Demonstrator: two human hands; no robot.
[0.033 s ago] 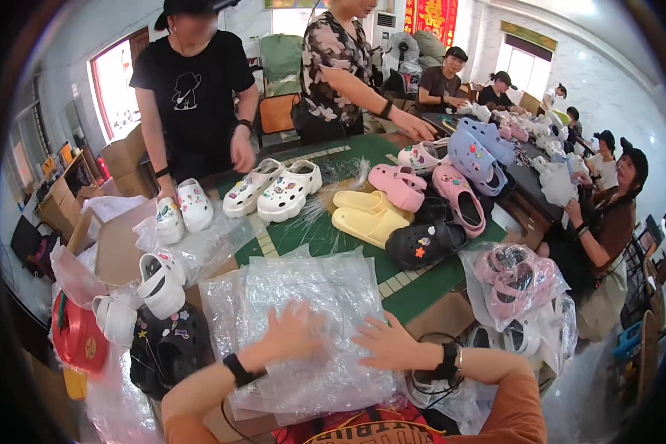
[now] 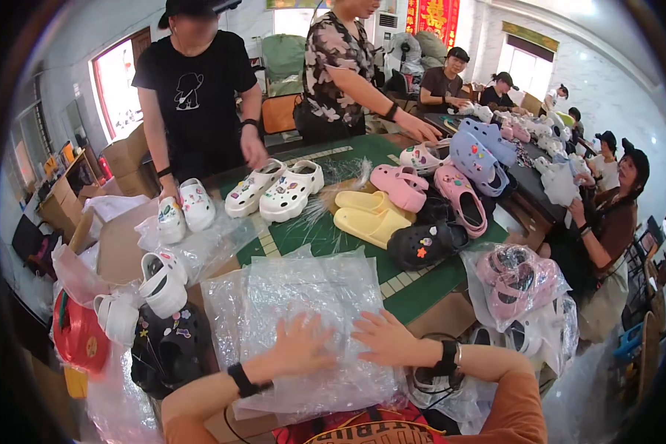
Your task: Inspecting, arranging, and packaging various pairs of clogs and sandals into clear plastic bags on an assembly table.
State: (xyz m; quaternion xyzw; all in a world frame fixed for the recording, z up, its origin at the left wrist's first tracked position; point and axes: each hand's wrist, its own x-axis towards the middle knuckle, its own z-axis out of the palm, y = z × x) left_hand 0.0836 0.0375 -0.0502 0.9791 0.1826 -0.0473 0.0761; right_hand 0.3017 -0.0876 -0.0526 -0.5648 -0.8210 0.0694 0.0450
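A stack of clear plastic bags (image 2: pixel 303 281) lies flat in front of me, its sheets shiny and creased. My left hand (image 2: pixel 296 346) is over the stack with its fingers spread. Beside it, my right hand (image 2: pixel 388 340) reaches across the right part of the same bags, fingers apart and palm down. Neither hand grips anything. Whether the palms press on the plastic or hover just above it is hard to tell. Beyond the bags, yellow slides (image 2: pixel 370 218) and a black clog (image 2: pixel 425 246) with charms rest on the green mat (image 2: pixel 311 240).
White clogs (image 2: pixel 292 191) with charms stand further back, where a person in black (image 2: pixel 200 96) handles another pair (image 2: pixel 185 211). Black clogs (image 2: pixel 169 348) and a red round bag (image 2: pixel 79 333) are at left. Bagged pink clogs (image 2: pixel 514 274) lie at right. Several co-workers sit along the far table.
My left hand has shifted slightly to the right and down over the bags. The right hand has barely moved. The bags and shoes stay where they were.
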